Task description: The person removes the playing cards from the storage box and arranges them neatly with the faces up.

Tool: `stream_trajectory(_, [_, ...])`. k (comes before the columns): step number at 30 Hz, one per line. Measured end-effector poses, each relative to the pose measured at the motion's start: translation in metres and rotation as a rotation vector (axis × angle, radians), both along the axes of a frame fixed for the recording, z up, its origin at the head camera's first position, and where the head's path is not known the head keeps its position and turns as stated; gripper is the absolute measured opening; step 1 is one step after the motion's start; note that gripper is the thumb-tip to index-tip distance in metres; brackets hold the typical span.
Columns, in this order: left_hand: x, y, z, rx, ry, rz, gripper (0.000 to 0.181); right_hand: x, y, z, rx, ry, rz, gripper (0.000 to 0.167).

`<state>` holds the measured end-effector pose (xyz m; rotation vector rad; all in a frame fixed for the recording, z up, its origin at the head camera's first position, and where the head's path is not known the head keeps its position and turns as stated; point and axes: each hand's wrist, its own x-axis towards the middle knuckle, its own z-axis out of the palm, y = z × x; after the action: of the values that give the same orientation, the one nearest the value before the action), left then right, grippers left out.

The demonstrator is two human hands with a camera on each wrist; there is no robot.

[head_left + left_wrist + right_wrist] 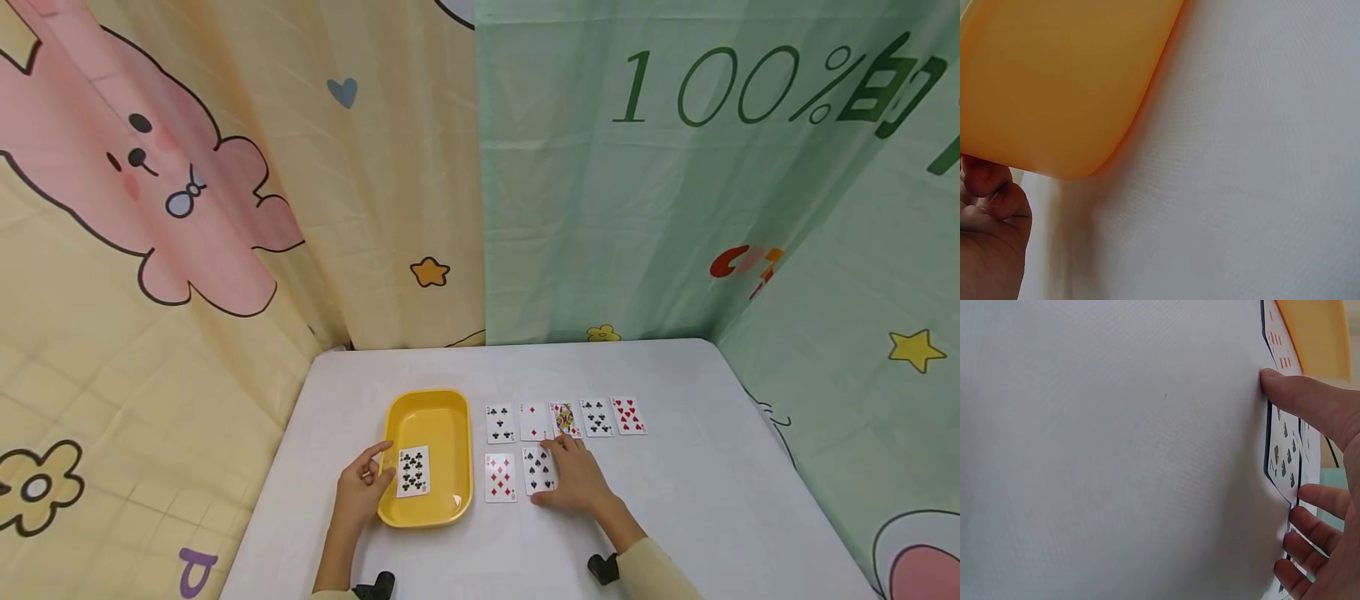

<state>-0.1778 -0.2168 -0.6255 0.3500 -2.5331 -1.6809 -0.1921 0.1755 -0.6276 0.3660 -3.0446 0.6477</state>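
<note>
My left hand (pixel 362 483) holds the left rim of a yellow tray (pixel 453 458), thumb over the edge. In the left wrist view the tray's underside fills the upper left, fingers curled at its edge. A club playing card (pixel 413 472) lies face up inside the tray. My right hand (pixel 576 477) spans a spade playing card (pixel 538 472), thumb at its near edge and fingers at its far edge; the card lies on the table. Close on its left is a diamond playing card (pixel 500 478).
A back row of face-up cards includes a club card (pixel 500 424), a picture card (pixel 566 419) and a heart card (pixel 628 416) at its right end. White cloth covers the table (pixel 720 500). Printed curtains (pixel 600 208) hang behind and along both sides.
</note>
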Motion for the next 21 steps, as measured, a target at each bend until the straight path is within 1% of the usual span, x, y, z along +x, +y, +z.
stream_trajectory(5, [0.0,0.0,0.0,0.001,0.003,-0.002,0.044,0.003,0.0,0.002,-0.014,-0.011,0.0,0.093])
stream_trajectory(9, [-0.001,-0.001,0.0,0.008,-0.009,-0.008,0.045,0.004,-0.001,0.005,-0.033,-0.015,-0.002,0.092])
stream_trajectory(14, [-0.001,-0.002,0.0,0.01,-0.019,-0.009,0.045,0.005,-0.001,0.004,-0.045,-0.018,-0.007,0.094])
stream_trajectory(18, [0.001,-0.002,0.0,0.018,-0.023,-0.015,0.046,0.006,0.001,0.005,-0.038,-0.002,-0.007,0.096])
stream_trajectory(21, [0.001,-0.003,0.001,0.03,-0.024,-0.016,0.046,0.005,0.002,0.013,-0.04,0.04,0.007,0.096])
